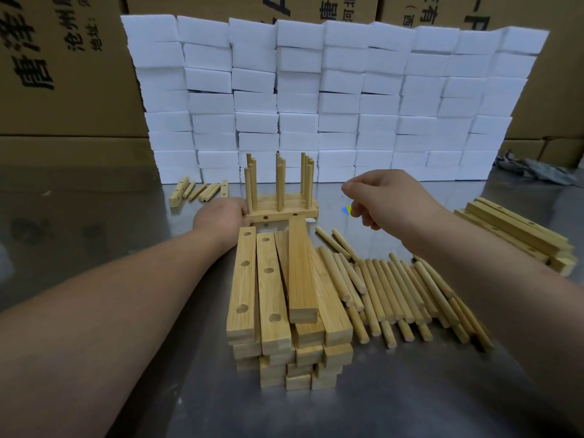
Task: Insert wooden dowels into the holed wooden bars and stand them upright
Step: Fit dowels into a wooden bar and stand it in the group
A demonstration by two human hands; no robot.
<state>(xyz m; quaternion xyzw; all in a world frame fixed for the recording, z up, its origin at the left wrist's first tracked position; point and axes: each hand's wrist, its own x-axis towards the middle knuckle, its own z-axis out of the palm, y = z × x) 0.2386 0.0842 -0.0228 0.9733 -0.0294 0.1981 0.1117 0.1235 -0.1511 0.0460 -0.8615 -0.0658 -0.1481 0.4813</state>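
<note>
Several holed wooden bars [282, 206] stand side by side past the middle of the table, each with upright dowels [280, 184] in it. My left hand [221, 214] rests against the left end of the nearest bar; its fingers are hidden behind it. My right hand [376, 194] hovers right of the standing group, fingers curled and pinched, nothing visible in them. A stack of holed bars [271, 295] lies in front of me. Loose dowels [401, 289] lie in a row to its right.
A wall of white foam blocks [331, 99] stands behind the work, with cardboard boxes [63, 64] behind it. More bars [518, 229] are piled at the right edge. A few bars and dowels [199, 191] lie at the far left. A grey rag [534, 169] lies far right.
</note>
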